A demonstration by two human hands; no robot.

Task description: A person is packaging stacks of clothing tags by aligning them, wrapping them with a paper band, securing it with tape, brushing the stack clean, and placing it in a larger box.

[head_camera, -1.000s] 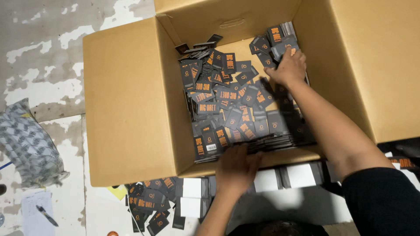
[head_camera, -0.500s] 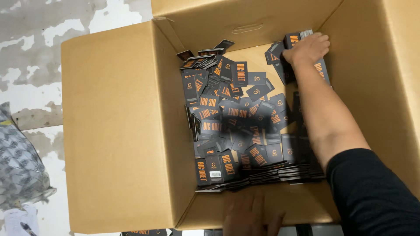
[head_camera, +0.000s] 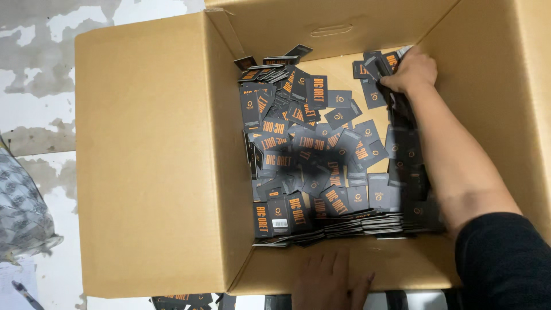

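Observation:
A big cardboard box (head_camera: 149, 172) stands open below me, its bottom covered with several dark grey cards (head_camera: 321, 166) printed in orange. My right hand (head_camera: 410, 72) reaches deep into the far right corner of the box, fingers closed on a small bunch of these cards. My left hand (head_camera: 333, 281) lies flat, fingers spread, against the outside of the box's near wall and holds nothing.
Box flaps stand out to the left and right. A patterned grey bag (head_camera: 23, 206) lies on the worn floor at the left. More dark cards (head_camera: 183, 299) show below the box's near edge. A pen (head_camera: 23, 293) lies at the bottom left.
My view has moved closer over the box. My right hand has reached farther into the far right corner. My left hand stays on the box's near wall.

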